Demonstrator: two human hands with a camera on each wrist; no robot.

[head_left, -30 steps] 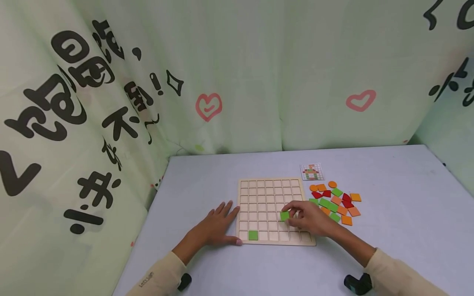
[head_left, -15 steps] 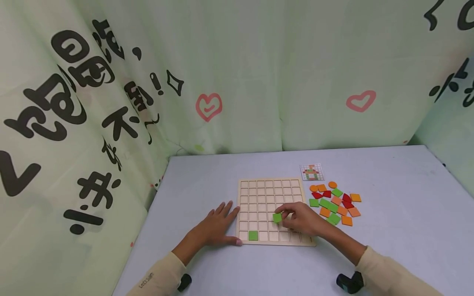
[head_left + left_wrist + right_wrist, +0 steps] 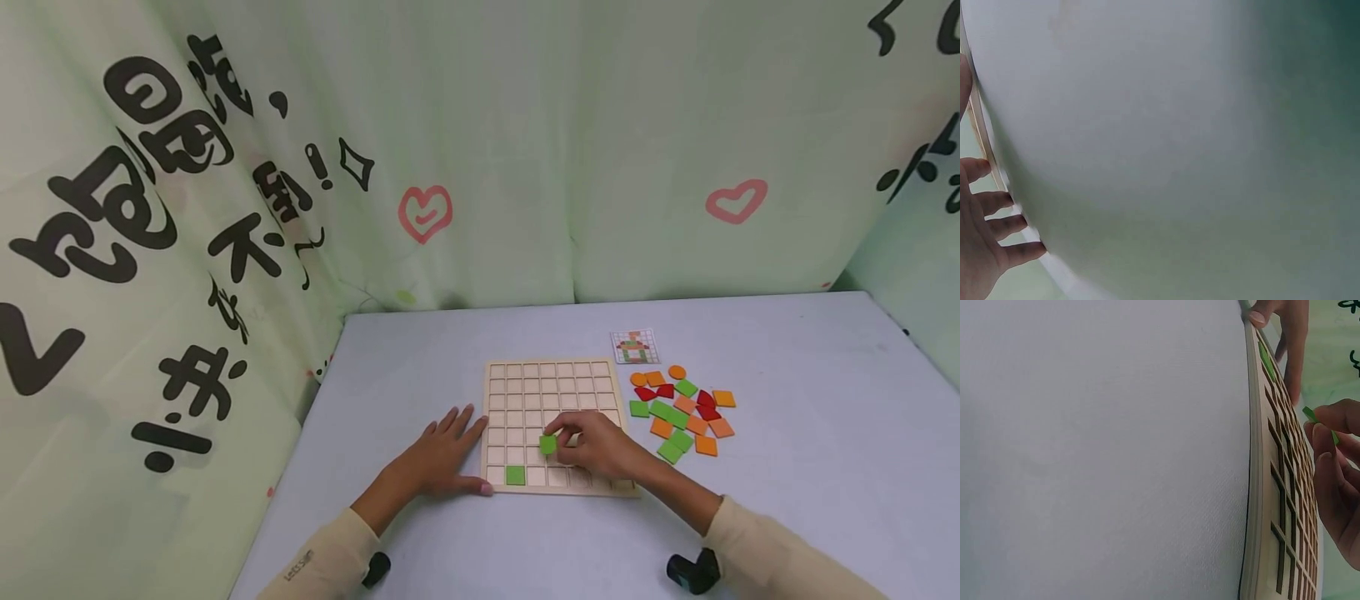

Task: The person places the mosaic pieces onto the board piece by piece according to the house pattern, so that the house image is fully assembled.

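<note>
A wooden grid board (image 3: 523,387) lies flat on the table, with one green square tile (image 3: 515,475) set in its front row near the left. My left hand (image 3: 438,458) is spread flat on the table, its fingertips and thumb right at the board's left edge. Over the board, my right hand (image 3: 596,442) pinches another green square tile (image 3: 548,444) between thumb and fingers. In the right wrist view this held tile (image 3: 1310,414) is tilted above the grid. The left wrist view shows my left fingers (image 3: 1007,226) stretched out by the board's edge.
Right of the board lies a loose cluster of green tiles (image 3: 669,414), orange tiles (image 3: 706,447), red pieces (image 3: 707,412) and orange discs (image 3: 677,372). A small pattern card (image 3: 635,347) lies behind them. A printed curtain (image 3: 487,125) stands behind the table (image 3: 420,358).
My right hand has moved left across the board, carrying the pinched green tile toward the set one. My left hand has stayed at the board's left edge.
</note>
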